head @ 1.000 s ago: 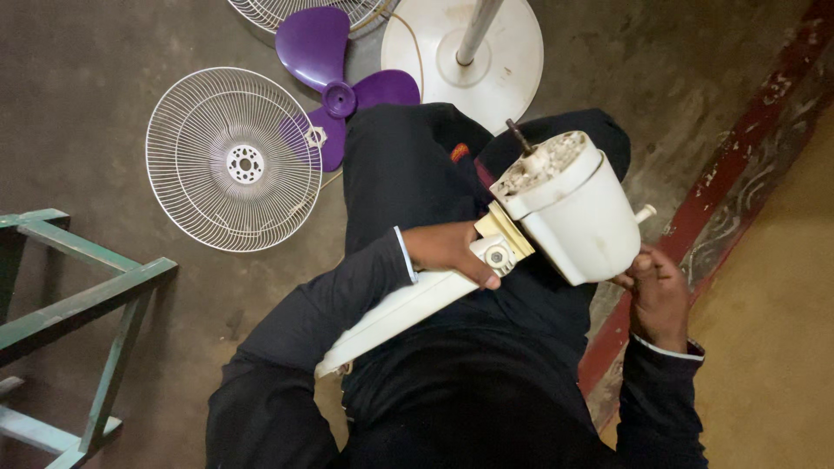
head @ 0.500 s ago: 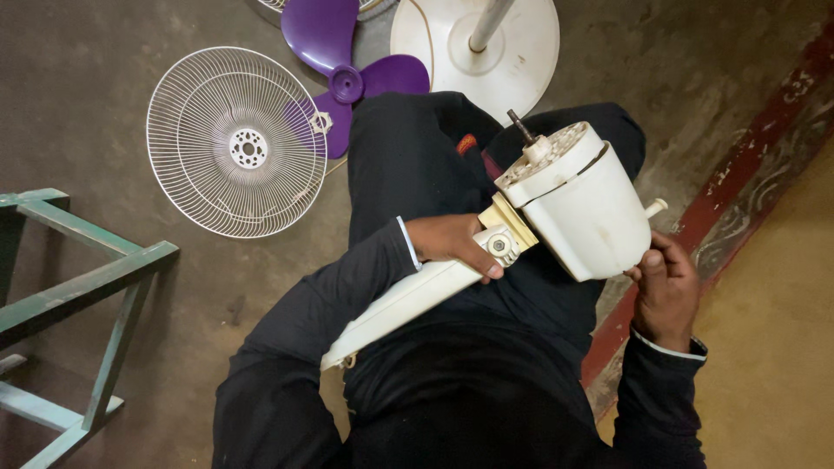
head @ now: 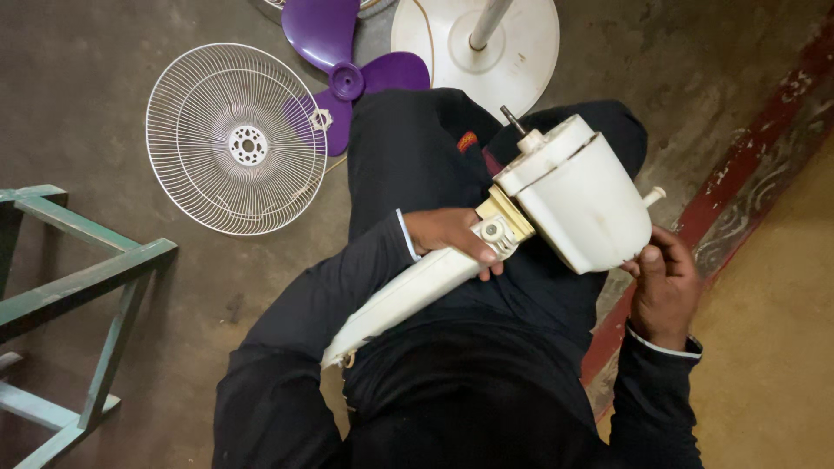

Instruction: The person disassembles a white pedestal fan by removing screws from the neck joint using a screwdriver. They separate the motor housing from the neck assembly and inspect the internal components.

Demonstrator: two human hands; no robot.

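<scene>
A white fan motor housing (head: 580,195) with a short metal shaft lies across my lap, joined to a long white neck (head: 395,300). My left hand (head: 450,236) grips the neck just below the yellowish pivot joint. My right hand (head: 665,287) holds the rear of the housing, thumb against its lower edge near a small white knob. Dark sleeves cover both arms.
A round white wire grille (head: 236,139) lies on the concrete floor at the upper left. Next to it is a purple fan blade (head: 346,69). The round white fan base (head: 508,48) with its pole stands at top centre. A green metal frame (head: 74,287) is at left.
The view has shifted slightly, so the grille and blade sit a bit farther right and higher. The motor housing has tilted a little; both hands keep their hold.
</scene>
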